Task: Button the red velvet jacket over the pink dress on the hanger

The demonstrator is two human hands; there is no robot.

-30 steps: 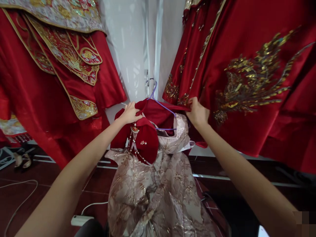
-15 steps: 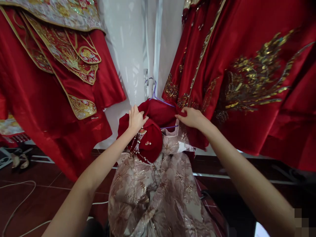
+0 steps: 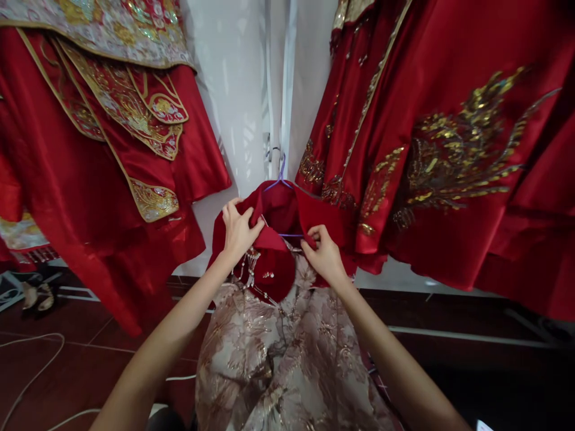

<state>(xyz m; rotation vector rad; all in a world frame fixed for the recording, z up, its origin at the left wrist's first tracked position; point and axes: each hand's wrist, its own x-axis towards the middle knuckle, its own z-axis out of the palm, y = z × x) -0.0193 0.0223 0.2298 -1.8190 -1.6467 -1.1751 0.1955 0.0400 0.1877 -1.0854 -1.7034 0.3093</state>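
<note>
A red velvet cape [image 3: 274, 263] with a beaded tassel clasp hangs on a purple hanger [image 3: 279, 175] over a pale pink brocade dress [image 3: 287, 359]. My left hand [image 3: 237, 230] is closed on the cape's left collar edge. My right hand [image 3: 321, 251] pinches the cape's right front edge beside the hanger's lower bar. Both hands meet at the neckline, close together. The hanger's hook sits against a white panel [image 3: 242, 120] behind.
Red embroidered gowns hang at left [image 3: 90, 167] and right [image 3: 449, 155], crowding the dress on both sides. Dark red floor [image 3: 67, 359] below holds white cables [image 3: 31, 371] and a pair of shoes [image 3: 38, 294] at far left.
Both hands moved inward from the cape's shoulders to its neckline. The right hand drew the right side of the cape across toward the centre.
</note>
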